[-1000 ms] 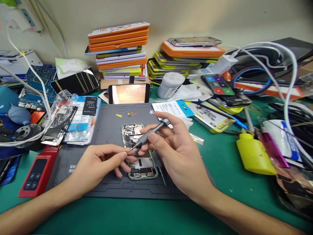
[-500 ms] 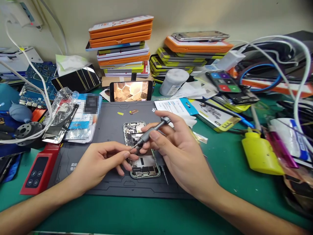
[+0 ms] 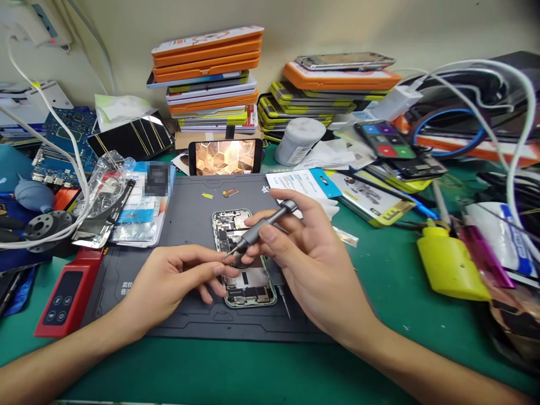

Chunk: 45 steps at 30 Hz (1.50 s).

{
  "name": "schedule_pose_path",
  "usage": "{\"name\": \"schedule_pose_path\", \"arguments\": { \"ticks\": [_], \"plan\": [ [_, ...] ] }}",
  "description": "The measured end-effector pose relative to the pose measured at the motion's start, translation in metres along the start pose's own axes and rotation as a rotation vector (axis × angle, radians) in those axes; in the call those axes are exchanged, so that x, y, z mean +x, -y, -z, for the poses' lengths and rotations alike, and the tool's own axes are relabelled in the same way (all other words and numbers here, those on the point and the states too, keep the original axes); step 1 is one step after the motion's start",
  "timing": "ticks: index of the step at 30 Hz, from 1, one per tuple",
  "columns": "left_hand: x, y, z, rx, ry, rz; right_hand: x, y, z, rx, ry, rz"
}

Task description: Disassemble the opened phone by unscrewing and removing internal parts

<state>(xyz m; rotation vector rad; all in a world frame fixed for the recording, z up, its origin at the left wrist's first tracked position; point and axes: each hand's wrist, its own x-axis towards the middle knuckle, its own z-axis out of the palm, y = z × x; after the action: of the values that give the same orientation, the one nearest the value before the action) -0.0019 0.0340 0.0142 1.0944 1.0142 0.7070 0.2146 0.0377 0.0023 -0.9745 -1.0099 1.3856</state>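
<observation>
"Green surface [image 3: 211, 368] under a pale wall [image 3: 346, 28]: what do we see from the head view?"

"We see a dark mat [image 3: 181, 225] on it, with an opened phone [image 3: 253, 278] lying near its middle, insides facing up."

"How do our hands stand?"

"Our right hand [image 3: 306, 253] is wrapped round a grey screwdriver [image 3: 250, 235], tilted so that its tip points down and left. Our left hand [image 3: 172, 275] has thumb and forefinger close together at that tip; we cannot tell whether they pinch anything small. Both hands are above the mat, partly covering the phone."

"And what lies about them?"

"Just right of the phone we have a second tool [image 3: 282, 289], mostly hidden by our right hand, its thin tip showing. Beyond the phone sit two small scraps [image 3: 230, 192], and behind the mat stands a lit phone [image 3: 225, 156] showing a honeycomb pattern."

"Anything at the edges?"

"We have a red device [image 3: 63, 295] to the left, a yellow bottle [image 3: 451, 264] to the right, and stacked orange boxes [image 3: 206, 67] at the back."
</observation>
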Motion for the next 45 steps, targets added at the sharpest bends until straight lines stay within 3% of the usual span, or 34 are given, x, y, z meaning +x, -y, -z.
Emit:
{"name": "schedule_pose_path", "arguments": {
  "ticks": [30, 45],
  "plan": [
    [0.0000, -0.0036, -0.0001, 0.074, -0.075, -0.011, -0.0068, 0.0050, -0.0051, -0.073, -0.005, 0.197],
    [0.0020, -0.0019, -0.0003, -0.004, -0.047, -0.015, -0.0009, 0.0007, -0.0018, -0.010, 0.033, 0.085]
  ]
}}
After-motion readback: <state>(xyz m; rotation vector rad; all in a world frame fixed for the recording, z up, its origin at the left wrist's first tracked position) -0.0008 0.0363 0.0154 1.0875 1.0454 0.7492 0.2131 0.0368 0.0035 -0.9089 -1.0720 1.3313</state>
